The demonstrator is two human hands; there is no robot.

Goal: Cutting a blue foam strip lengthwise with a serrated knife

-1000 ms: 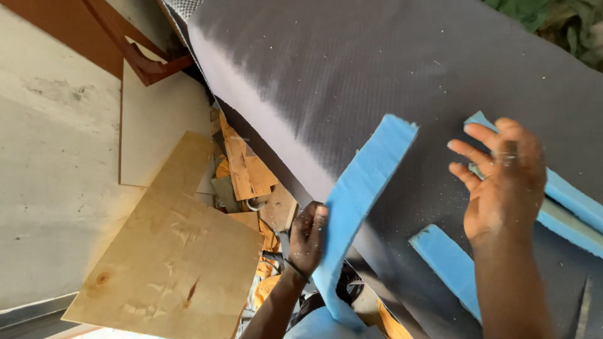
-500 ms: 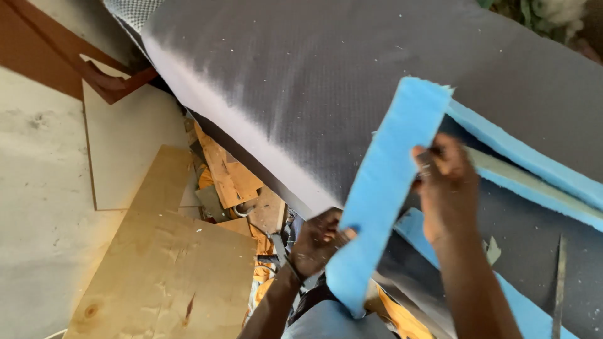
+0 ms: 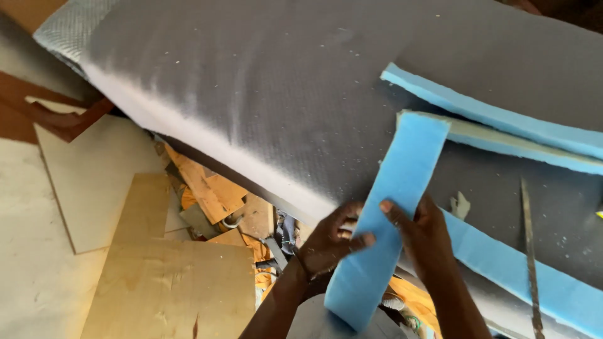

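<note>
A long blue foam strip runs from the lower middle up onto a large grey foam slab. My left hand grips the strip's left edge near the slab's front edge. My right hand holds its right edge at the same height, thumb on top. More blue foam strips lie on the slab: two along the upper right and one at the lower right.
A thin long metal blade lies on the slab at the right, with a small foam scrap beside it. Plywood sheets and wood offcuts lie on the floor at the left. A brown wooden frame part sits at far left.
My right hand came down from the strip's upper part and now holds it beside my left hand. The strip has tilted down onto the slab. The view shifted right.
</note>
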